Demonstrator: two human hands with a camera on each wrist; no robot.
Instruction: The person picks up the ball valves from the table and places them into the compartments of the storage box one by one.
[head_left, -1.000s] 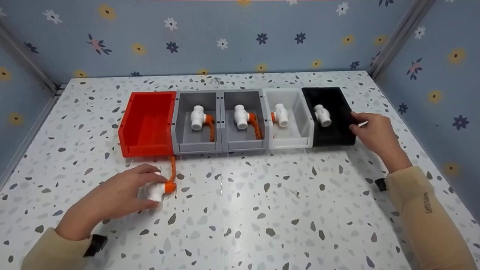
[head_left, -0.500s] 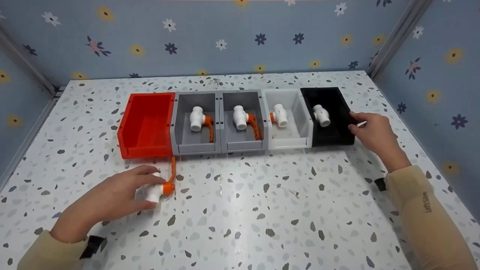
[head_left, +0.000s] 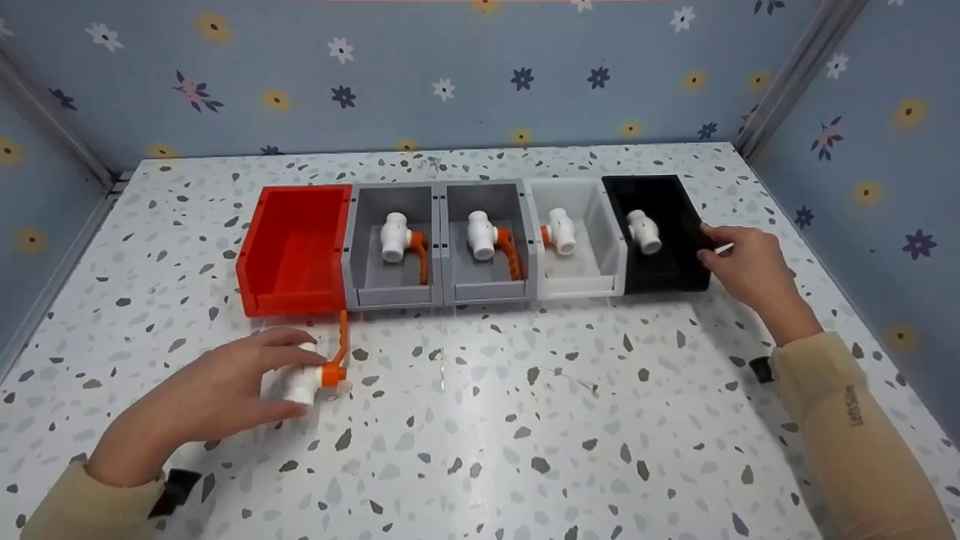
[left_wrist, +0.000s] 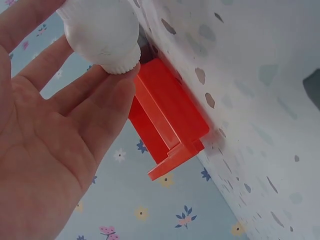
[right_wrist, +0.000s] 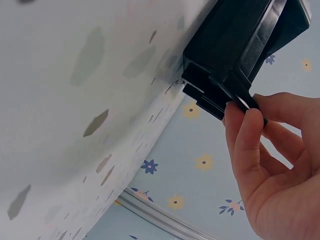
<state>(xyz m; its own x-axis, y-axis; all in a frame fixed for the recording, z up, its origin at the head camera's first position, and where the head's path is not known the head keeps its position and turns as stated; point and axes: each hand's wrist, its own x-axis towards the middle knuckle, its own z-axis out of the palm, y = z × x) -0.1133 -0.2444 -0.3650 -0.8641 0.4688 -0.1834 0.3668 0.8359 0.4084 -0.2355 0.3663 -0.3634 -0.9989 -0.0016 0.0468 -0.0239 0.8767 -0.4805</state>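
My left hand (head_left: 214, 386) pinches a white plastic ball valve (head_left: 300, 384) by its two ends, in front of the red bin (head_left: 253, 289). Its orange lever handle (head_left: 343, 337) points toward that bin's front right corner. In the left wrist view the white valve body (left_wrist: 102, 32) is between thumb and fingers, partly cut off by the frame. At the right end of the row, my right hand (head_left: 750, 266) pinches the side rim of the black bin (head_left: 679, 277). A small white sliver shows between those fingers; what it is, I cannot tell.
Between the red and black bins stand two grey bins (head_left: 394, 296) and a white bin (head_left: 585, 285), all joined in a row. One white valve (head_left: 645, 232) lies in the black bin; the grey and white bins hold one each. Flowered walls (head_left: 480, 75) border the speckled table (head_left: 525, 450).
My left hand has shifted slightly to the left together with the ball valve. The right hand keeps its place at the black bin's rim.
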